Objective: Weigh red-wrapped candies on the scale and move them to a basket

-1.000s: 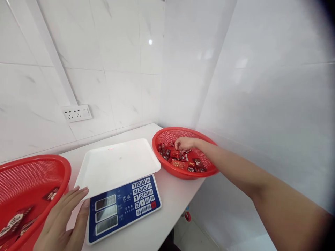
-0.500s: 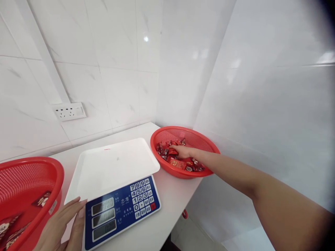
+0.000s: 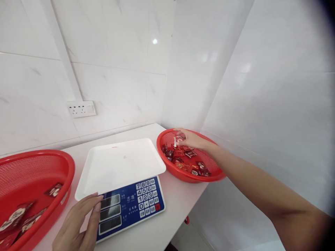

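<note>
My right hand (image 3: pixel 192 138) is inside the right red basket (image 3: pixel 180 176), near its back rim, with thumb and fingers closed on a small red-and-white wrapped packet (image 3: pixel 179 138). Below it, several red and dark-brown wrapped packets (image 3: pixel 201 167) lie on the basket floor. My left hand (image 3: pixel 78 223) rests at the left corner of the blue-and-white electronic scale (image 3: pixel 131 205), fingers stretched out and the fingertips by its display. Nothing shows in that hand. The scale's white weighing tray (image 3: pixel 123 164) bears no packets.
At the left stands a second red basket (image 3: pixel 69 170) with several dark-red packets (image 3: pixel 17 218) inside. The white table (image 3: pixel 178 202) meets a tiled wall behind and a smooth wall at the right. A socket panel (image 3: pixel 81 109) is fixed on the back wall.
My right hand has gone down among the packets, then risen toward the basket's back rim with one in its fingers. My left hand stays by the scale. The view has shifted slightly.
</note>
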A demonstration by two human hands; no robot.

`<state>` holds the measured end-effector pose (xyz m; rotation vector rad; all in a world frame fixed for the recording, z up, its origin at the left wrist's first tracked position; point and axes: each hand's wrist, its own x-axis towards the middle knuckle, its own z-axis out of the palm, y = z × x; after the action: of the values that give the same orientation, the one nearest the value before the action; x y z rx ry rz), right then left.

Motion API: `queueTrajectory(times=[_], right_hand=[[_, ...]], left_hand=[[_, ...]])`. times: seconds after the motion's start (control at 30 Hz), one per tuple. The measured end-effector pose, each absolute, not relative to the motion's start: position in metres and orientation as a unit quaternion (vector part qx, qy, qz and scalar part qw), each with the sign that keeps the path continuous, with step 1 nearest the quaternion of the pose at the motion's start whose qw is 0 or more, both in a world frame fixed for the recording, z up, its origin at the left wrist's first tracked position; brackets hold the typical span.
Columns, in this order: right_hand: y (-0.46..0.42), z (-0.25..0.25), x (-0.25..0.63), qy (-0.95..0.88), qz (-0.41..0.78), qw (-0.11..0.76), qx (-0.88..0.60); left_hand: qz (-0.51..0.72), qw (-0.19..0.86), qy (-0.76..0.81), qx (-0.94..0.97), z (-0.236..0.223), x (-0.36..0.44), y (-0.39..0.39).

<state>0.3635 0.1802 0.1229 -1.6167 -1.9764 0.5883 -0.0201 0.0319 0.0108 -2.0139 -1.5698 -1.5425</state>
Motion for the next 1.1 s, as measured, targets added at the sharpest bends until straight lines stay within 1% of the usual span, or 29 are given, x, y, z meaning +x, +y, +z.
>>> queueTrajectory(times=[0.1, 0.2, 0.33, 0.4, 0.47, 0.53, 0.67, 0.8, 0.83, 0.87, 0.93, 1.0, 1.1], right_hand=[[0.172, 0.131, 0.314, -0.76, 0.246, 0.298, -0.522], [0.167, 0.13, 0.258, -0.757, 0.331, 0.315, -0.468], [0.163, 0.12, 0.189, -0.663, 0.479, 0.388, -0.425], [0.162, 0.115, 0.161, -0.612, 0.527, 0.417, -0.417], [0.161, 0.112, 0.142, -0.591, 0.549, 0.423, -0.412], [0.161, 0.109, 0.132, -0.612, 0.526, 0.421, -0.414], [0.162, 0.105, 0.142, -0.721, 0.381, 0.385, -0.431], [0.162, 0.11, 0.183, -0.824, 0.293, 0.228, -0.427], [0.163, 0.113, 0.197, -0.834, 0.265, 0.202, -0.441], [0.167, 0.116, 0.212, -0.834, 0.228, 0.193, -0.464], [0.177, 0.122, 0.245, -0.806, 0.147, 0.205, -0.536], [0.189, 0.123, 0.277, -0.764, 0.095, 0.2, -0.606], [0.199, 0.109, 0.317, -0.739, 0.113, 0.15, -0.647]], left_hand=[[-0.494, 0.109, -0.511, -0.695, 0.023, -0.011, 0.026], [-0.497, 0.12, -0.503, -0.697, 0.027, -0.011, 0.024], [-0.494, 0.125, -0.495, -0.704, 0.025, -0.016, 0.025], [-0.486, 0.125, -0.493, -0.711, 0.025, -0.016, 0.025], [-0.474, 0.127, -0.494, -0.717, 0.025, -0.016, 0.025], [-0.46, 0.132, -0.493, -0.727, 0.024, -0.015, 0.027], [-0.429, 0.145, -0.491, -0.744, 0.021, -0.016, 0.031], [-0.426, 0.158, -0.492, -0.743, 0.019, -0.021, 0.033], [-0.428, 0.162, -0.49, -0.742, 0.019, -0.021, 0.033], [-0.431, 0.165, -0.487, -0.742, 0.019, -0.022, 0.034], [-0.435, 0.168, -0.479, -0.744, 0.019, -0.023, 0.034], [-0.44, 0.167, -0.471, -0.746, 0.019, -0.022, 0.035], [-0.439, 0.159, -0.465, -0.752, 0.018, -0.02, 0.035]])
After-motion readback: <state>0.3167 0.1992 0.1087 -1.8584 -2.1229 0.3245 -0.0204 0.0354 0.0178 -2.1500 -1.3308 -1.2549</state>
